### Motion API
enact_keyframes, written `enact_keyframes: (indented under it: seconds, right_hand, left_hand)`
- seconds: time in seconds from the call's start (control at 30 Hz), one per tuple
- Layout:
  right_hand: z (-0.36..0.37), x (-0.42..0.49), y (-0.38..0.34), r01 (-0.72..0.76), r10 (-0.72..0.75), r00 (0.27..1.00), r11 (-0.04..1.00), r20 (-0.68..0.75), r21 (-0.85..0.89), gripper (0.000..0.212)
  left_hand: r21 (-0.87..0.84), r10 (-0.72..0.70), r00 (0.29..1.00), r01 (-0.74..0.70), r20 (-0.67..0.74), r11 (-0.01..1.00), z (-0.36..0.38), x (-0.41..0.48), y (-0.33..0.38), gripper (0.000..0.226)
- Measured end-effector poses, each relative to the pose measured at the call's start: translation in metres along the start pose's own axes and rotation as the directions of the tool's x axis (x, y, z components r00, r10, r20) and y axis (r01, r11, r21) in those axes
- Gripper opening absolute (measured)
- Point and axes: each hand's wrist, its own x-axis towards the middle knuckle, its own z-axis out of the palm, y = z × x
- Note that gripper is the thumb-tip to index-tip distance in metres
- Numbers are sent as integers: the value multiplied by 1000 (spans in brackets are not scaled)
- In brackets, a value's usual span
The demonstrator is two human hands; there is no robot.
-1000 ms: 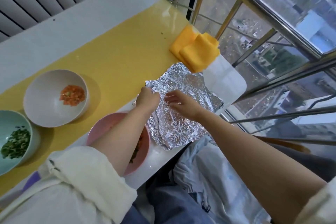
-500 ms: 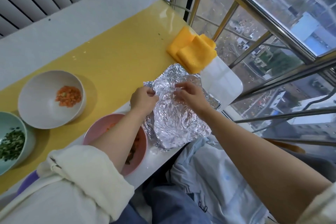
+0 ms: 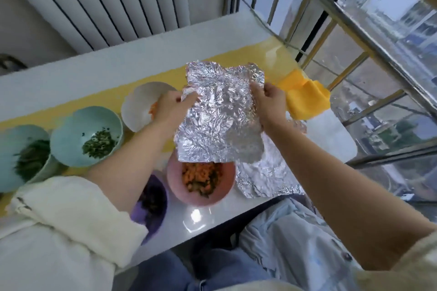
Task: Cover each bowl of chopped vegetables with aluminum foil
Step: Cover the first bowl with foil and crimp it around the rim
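A crinkled foil sheet (image 3: 220,116) hangs in the air between my hands, its lower edge over the back of the pink bowl (image 3: 201,192) of chopped carrot and greens. My left hand (image 3: 173,106) pinches the sheet's left edge and my right hand (image 3: 268,101) pinches its right edge. More foil (image 3: 272,177) lies flat on the table to the right of the pink bowl. A white bowl (image 3: 137,106) sits behind my left hand. Two teal bowls (image 3: 87,134) (image 3: 21,156) with chopped greens stand at the left, and a purple bowl (image 3: 151,203) is partly hidden under my left forearm.
A folded yellow cloth (image 3: 305,97) lies at the table's right end. A metal window railing (image 3: 354,38) runs along the right side and a ribbed radiator panel (image 3: 106,0) stands behind the table (image 3: 194,220). My lap is below the near table edge.
Both hands have lifted one foil sheet off the pile and hold it up, spread above the pink bowl. The view has shifted left, showing more bowls.
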Motion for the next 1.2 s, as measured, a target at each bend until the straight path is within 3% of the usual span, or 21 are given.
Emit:
enact_keyframes:
  seconds: [0.17,0.33,0.5,0.63,0.73,0.9,1.03,1.2]
  right_hand:
    - [81,-49,-42,18,-33,975,997,218,73,31]
    - [164,-120,-67,-80,25,910,990,414,116,39]
    - [233,-198,-78,-134,130,758,990,639,-42,42]
    - [291,-258,-68,-36,82,754,996,652,-83,40]
    - [325,-304,-64,-40,89,744,995,663,-89,21]
    - [369,-365,-62,19,107,721,984,685,-174,33]
    - [400,-394,-55,126,134,752,932,646,-339,35]
    - [424,-403,-53,234,138,767,849,626,-474,27]
  left_hand:
    - [41,107,960,-100,-257,994,-99,-51,-33,49]
    - [-73,53,886,-97,-461,993,-187,-113,-83,49]
    - [-11,66,786,-93,-615,996,-272,-163,-138,46]
    - [16,50,777,-51,-627,999,-332,-195,-190,47]
    - [35,25,785,-4,-619,999,-375,-217,-226,52]
    - [54,-44,812,93,-582,994,-437,-244,-282,54]
    - [110,-88,831,176,-549,978,-459,-257,-311,52]
    - [48,-221,796,298,-564,953,-461,-259,-325,40]
